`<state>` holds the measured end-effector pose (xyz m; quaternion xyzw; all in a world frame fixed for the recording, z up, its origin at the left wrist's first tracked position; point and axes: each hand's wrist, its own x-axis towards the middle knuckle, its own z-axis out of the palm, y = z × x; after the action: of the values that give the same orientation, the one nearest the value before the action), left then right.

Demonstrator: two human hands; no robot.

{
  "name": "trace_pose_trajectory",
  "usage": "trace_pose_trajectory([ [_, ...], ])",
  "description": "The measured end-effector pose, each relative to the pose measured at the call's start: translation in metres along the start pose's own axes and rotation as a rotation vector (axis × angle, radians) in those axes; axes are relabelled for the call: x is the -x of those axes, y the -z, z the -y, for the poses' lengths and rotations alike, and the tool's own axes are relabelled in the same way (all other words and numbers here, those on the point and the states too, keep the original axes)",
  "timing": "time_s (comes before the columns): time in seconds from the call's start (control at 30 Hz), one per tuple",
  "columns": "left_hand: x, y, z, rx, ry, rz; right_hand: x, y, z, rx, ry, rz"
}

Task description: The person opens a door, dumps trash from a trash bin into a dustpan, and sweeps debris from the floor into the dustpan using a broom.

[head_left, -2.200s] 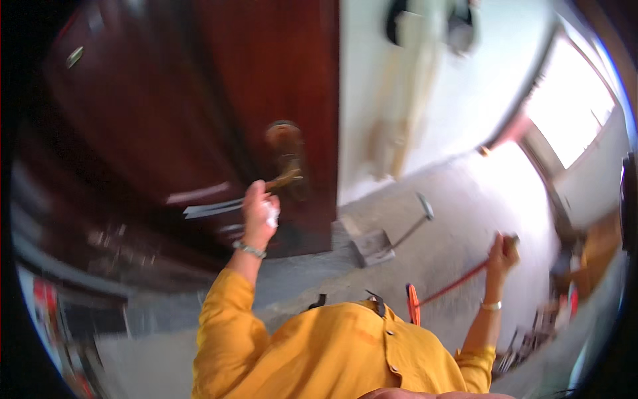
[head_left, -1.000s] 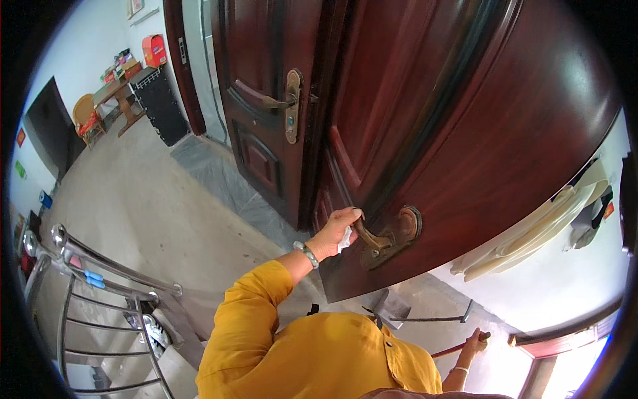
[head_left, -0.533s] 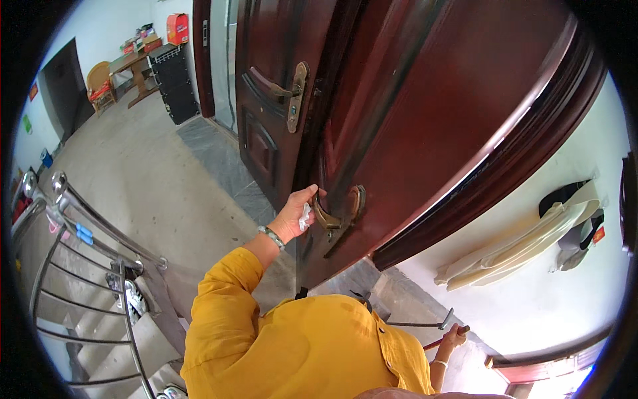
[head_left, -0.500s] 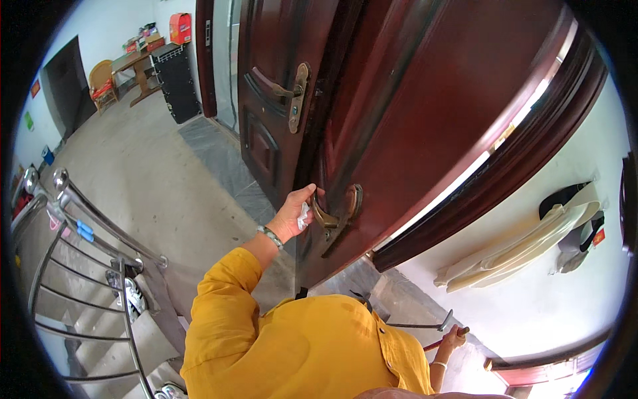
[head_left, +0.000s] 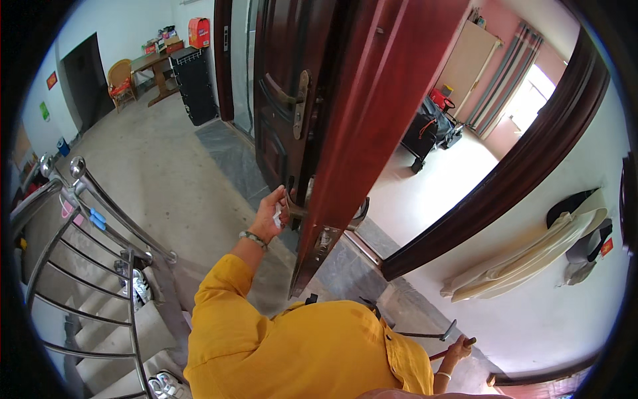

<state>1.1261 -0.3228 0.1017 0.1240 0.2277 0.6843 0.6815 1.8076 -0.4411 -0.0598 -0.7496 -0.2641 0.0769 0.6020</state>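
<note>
Your left grip (head_left: 271, 211) covers part of the door handle (head_left: 297, 211); fingers hide most of the white wad (head_left: 278, 215) in it, material undetermined. Your yellow shirt (head_left: 325, 346) conceals the far length of the red stick (head_left: 437, 357) in your right grip (head_left: 457, 348). The door (head_left: 392, 106) runs past the upper edge and blocks part of the dark wheeled item (head_left: 422, 136) behind it. You cannot identify the small items (head_left: 159, 41) on the distant bench (head_left: 151, 62). The stairs (head_left: 149, 324) are cut off below.
</note>
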Motion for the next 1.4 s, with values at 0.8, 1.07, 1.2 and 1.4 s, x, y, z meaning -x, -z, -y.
trace_pose_trajectory([
  [0.8,0.069,0.129,0.045,-0.345,-0.051,-0.236,0.039,-0.011,0.018,-0.031,-0.002,0.11],
  [1.07,0.095,0.164,0.099,-0.448,0.224,-0.807,0.045,-0.006,0.043,0.026,-0.017,0.136],
  [1.2,0.111,0.187,0.13,-0.697,0.357,-0.659,0.043,0.012,0.038,0.052,-0.045,0.101],
  [1.4,0.075,0.12,0.145,-0.597,0.602,-0.647,0.044,0.033,0.039,0.014,-0.1,0.055],
])
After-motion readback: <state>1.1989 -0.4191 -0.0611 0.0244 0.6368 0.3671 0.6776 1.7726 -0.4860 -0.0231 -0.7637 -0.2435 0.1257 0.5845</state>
